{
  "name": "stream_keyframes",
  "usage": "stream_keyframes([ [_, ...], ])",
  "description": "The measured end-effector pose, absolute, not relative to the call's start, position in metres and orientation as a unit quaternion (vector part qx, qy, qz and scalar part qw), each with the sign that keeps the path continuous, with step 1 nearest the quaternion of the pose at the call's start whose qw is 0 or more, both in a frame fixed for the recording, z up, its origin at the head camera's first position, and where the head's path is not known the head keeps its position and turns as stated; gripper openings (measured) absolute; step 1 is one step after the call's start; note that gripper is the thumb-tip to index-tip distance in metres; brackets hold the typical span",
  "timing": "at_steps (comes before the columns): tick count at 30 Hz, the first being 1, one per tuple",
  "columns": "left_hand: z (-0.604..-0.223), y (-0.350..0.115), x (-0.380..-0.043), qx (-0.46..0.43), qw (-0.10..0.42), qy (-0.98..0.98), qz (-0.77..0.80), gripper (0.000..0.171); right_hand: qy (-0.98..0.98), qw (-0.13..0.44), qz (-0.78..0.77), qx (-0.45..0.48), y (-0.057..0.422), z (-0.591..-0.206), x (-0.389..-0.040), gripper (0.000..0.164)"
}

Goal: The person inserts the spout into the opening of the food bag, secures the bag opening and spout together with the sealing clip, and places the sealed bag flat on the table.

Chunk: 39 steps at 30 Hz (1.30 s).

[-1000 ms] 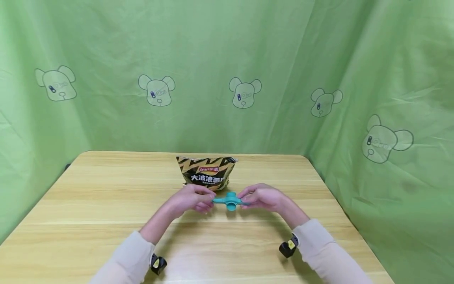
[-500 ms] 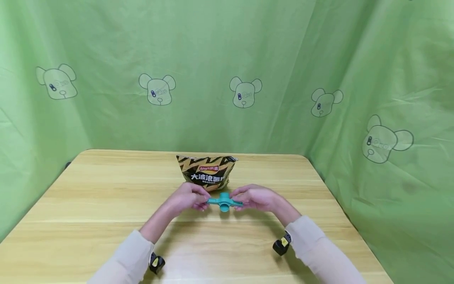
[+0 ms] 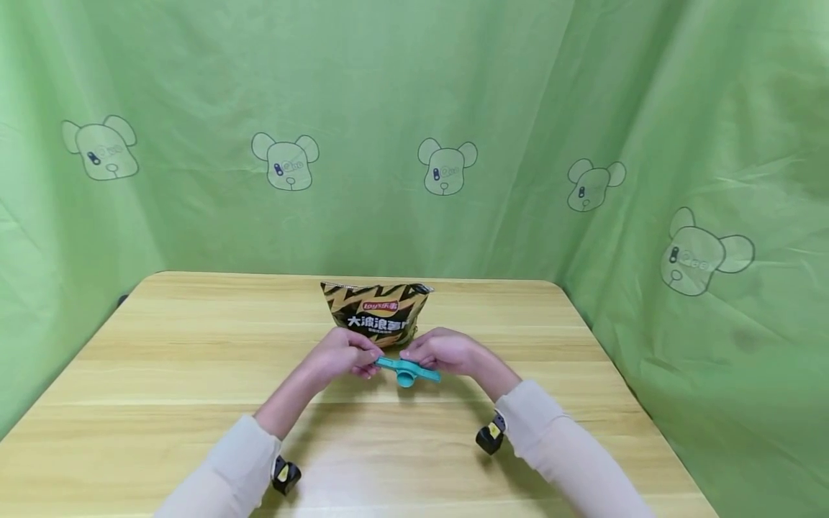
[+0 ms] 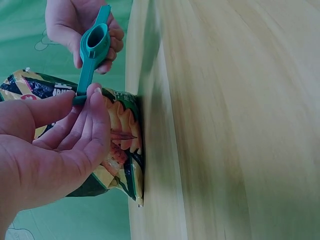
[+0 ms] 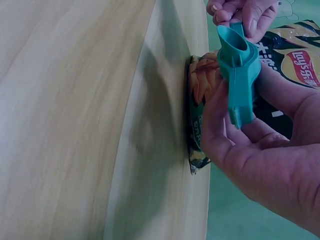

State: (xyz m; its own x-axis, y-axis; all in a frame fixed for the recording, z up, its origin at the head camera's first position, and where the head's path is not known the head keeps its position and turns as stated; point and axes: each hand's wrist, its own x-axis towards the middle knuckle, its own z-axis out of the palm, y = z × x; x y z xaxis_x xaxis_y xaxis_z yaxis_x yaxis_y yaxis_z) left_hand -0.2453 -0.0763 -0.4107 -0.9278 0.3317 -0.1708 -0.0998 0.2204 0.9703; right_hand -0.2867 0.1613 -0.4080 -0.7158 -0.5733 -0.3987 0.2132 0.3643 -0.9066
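Observation:
A teal bag clip [image 3: 406,377] with a round spout at its middle is held above the table, in front of an upright bag of chips [image 3: 379,308]. My left hand [image 3: 341,353] pinches the clip's left end between thumb and fingers. My right hand [image 3: 448,350] grips it close to the spout, and the clip's right end sticks out past the fingers. In the right wrist view the spout [image 5: 233,44] opens upward, with the right thumb and fingers on either side of the clip. Parts of the clip are hidden behind the fingers.
The wooden table [image 3: 194,374] stretches out around both hands. A green curtain [image 3: 369,86] printed with bear heads hangs behind it and along the sides. Black wrist cameras [image 3: 490,434] sit under both sleeves.
The clip has moved a little left and now slants down to the right. My right hand has slid left along it, closer to the spout, baring its right end. The chip bag stays put.

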Motion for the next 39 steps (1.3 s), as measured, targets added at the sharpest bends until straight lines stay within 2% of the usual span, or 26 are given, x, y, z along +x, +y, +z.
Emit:
stream_keyframes([
  [8, -0.4097, -0.0801, -0.2453, 0.069, 0.166, 0.775, 0.606, 0.017, 0.729, 0.383, -0.549, -0.139, 0.1586, -0.4077, -0.2905, 0.016],
  [15, -0.4123, -0.0790, -0.2475, 0.063, 0.148, 0.784, 0.599, 0.016, 0.720, 0.383, -0.556, -0.160, 0.1566, -0.4127, -0.2922, 0.017],
  [21, -0.4151, -0.0759, -0.2487, 0.054, 0.132, 0.789, 0.598, 0.019, 0.710, 0.379, -0.576, -0.141, 0.1536, -0.4146, -0.2905, 0.014],
  [29, -0.4168, -0.0765, -0.2506, 0.054, 0.144, 0.783, 0.602, 0.021, 0.711, 0.380, -0.571, -0.157, 0.1543, -0.4088, -0.2877, 0.024],
  [39, -0.4146, -0.0825, -0.2482, 0.075, 0.182, 0.765, 0.613, 0.019, 0.711, 0.376, -0.576, -0.146, 0.1578, -0.4122, -0.2874, 0.024],
])
